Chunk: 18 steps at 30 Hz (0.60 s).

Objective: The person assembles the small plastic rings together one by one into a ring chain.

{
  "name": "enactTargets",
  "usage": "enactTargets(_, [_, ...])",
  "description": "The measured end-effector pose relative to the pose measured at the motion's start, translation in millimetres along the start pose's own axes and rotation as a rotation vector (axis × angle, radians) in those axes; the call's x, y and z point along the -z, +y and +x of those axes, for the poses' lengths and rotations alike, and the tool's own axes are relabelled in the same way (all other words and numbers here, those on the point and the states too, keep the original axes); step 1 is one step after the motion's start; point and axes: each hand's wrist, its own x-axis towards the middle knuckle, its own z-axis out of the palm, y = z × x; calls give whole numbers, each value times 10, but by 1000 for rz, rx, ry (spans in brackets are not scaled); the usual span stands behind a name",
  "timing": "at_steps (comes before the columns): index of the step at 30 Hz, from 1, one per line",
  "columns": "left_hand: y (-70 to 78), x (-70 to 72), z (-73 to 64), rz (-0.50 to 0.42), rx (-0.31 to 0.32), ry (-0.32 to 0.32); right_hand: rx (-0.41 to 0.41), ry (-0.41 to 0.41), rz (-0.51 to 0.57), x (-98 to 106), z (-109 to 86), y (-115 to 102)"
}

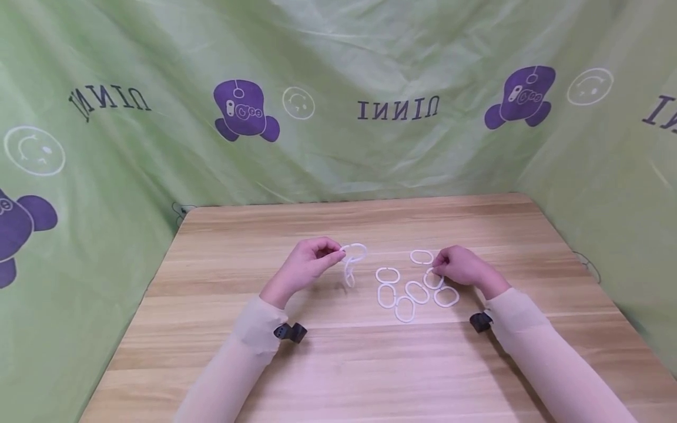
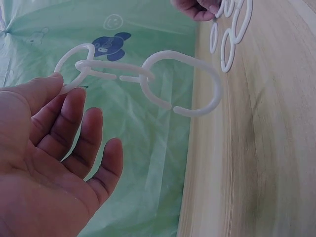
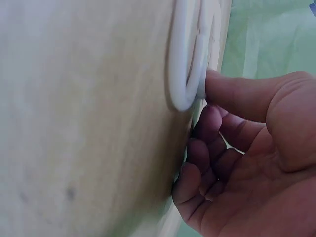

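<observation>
Between thumb and forefinger my left hand [image 1: 307,264] pinches the end of a short chain of white oval split rings. Three linked rings show in the left wrist view; the farthest link [image 2: 217,94] has a small gap in its side. The chain hangs above the table, at the left of the loose rings. My right hand [image 1: 464,267] is down at the tabletop, its thumb and fingertips pinching the edge of a loose white ring [image 1: 425,279]. In the right wrist view, another ring [image 3: 177,74] lies nearer the camera, partly covering the pinched ring.
Several more white rings lie flat on the wooden table [image 1: 338,376], among them one at the back [image 1: 421,251] and one at the front [image 1: 396,312]. A green printed curtain [image 1: 338,158] encloses the table's back and sides. Black wrist cameras [image 1: 290,332] sit on both sleeves.
</observation>
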Motion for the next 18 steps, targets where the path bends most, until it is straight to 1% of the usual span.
enactTargets(3, [4, -11, 8, 3, -11, -7, -2, 28, 18, -8, -9, -19])
enactTargets(10, [-16, -36, 11, 11, -5, -6, -8, 125, 161, -18, -25, -130])
enactTargets(14, [-45, -53, 15, 16, -6, -8, 29, 168, 203, -12, -45, -270])
enactTargets(18, [-54, -66, 18, 24, -14, -4, 93, 196, 228, -1, -72, -470])
